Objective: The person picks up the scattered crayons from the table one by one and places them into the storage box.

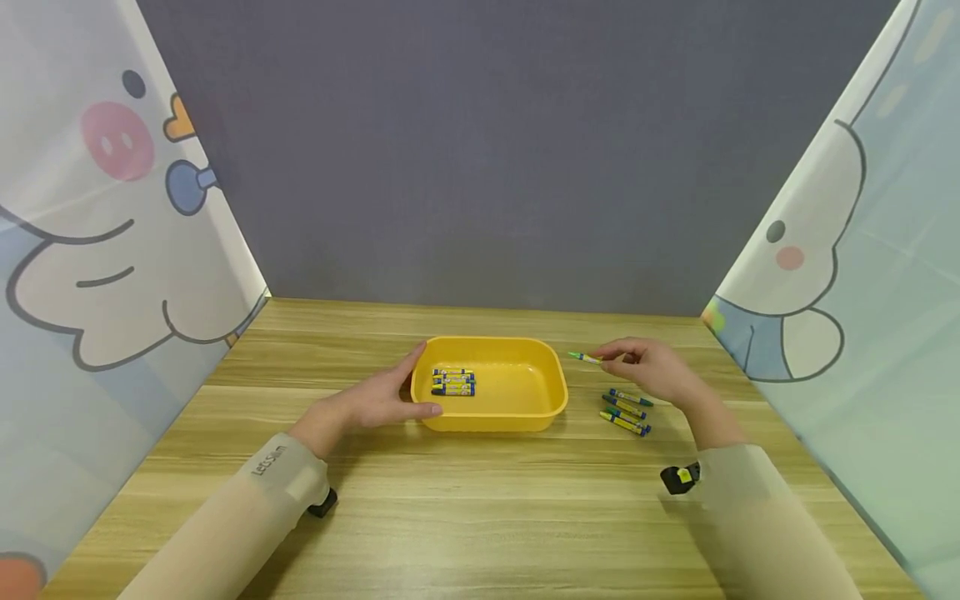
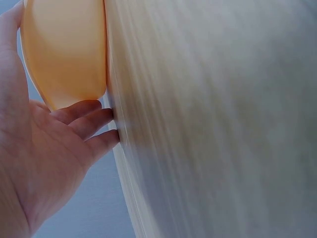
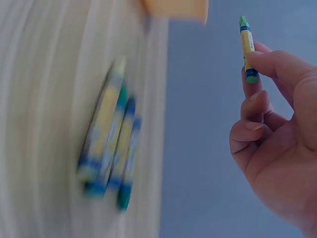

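Observation:
A yellow plastic tray (image 1: pixel 495 423) stands on the table, with several crayons (image 1: pixel 453 389) lying side by side at its left end. My left hand (image 1: pixel 378 402) holds the tray's left end, thumb along the front rim and fingers against the outer wall; the left wrist view shows the fingers (image 2: pixel 94 121) there. To the right of the tray, my right hand (image 1: pixel 651 367) pinches a light green crayon (image 3: pixel 248 52) between thumb and fingers, above the table. Its green tip points left, toward the tray. Several more crayons (image 1: pixel 624 422) lie beneath and in front of this hand.
The wooden table (image 1: pixel 465 508) carries everything. A dark grey panel (image 1: pixel 480 167) rises behind it, and cartoon-printed sheets (image 1: pixel 75 208) flank both sides. Each wrist wears a small black device (image 1: pixel 678 478).

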Available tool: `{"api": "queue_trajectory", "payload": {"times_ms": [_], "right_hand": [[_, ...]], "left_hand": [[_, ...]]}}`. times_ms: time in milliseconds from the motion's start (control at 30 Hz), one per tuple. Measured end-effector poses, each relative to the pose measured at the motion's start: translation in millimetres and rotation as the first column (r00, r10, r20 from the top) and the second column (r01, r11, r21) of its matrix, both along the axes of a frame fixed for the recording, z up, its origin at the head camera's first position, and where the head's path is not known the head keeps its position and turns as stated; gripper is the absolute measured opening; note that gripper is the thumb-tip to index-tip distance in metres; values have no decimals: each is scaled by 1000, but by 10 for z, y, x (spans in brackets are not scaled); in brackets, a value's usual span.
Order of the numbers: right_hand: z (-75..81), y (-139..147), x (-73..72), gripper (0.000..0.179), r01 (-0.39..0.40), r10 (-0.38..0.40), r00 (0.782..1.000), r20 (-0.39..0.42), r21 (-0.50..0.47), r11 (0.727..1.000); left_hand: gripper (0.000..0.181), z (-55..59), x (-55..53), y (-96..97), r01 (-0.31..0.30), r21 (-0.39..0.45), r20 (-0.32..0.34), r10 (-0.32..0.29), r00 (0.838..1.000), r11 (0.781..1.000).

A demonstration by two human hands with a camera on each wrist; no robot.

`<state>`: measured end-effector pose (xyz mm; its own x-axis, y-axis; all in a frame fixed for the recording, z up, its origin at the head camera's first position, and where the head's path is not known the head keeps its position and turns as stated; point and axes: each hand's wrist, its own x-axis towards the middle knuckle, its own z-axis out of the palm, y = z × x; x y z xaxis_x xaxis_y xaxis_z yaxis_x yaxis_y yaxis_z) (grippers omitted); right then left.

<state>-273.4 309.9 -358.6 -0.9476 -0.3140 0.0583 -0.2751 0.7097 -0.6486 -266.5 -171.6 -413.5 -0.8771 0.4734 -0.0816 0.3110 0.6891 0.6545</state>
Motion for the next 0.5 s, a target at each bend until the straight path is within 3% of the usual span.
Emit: {"api": "queue_trajectory", "payload": {"times_ms": [233, 500], "right_hand": [[89, -528, 34, 24, -99, 101, 994, 28, -67, 993], [-12, -1114, -4, 23, -186, 196, 978, 72, -126, 975]], "left_hand": [[131, 12, 0, 5, 16, -12, -18, -16, 1000, 1000], [132, 28, 12, 11, 4, -12, 3, -4, 1000, 1000]]}}
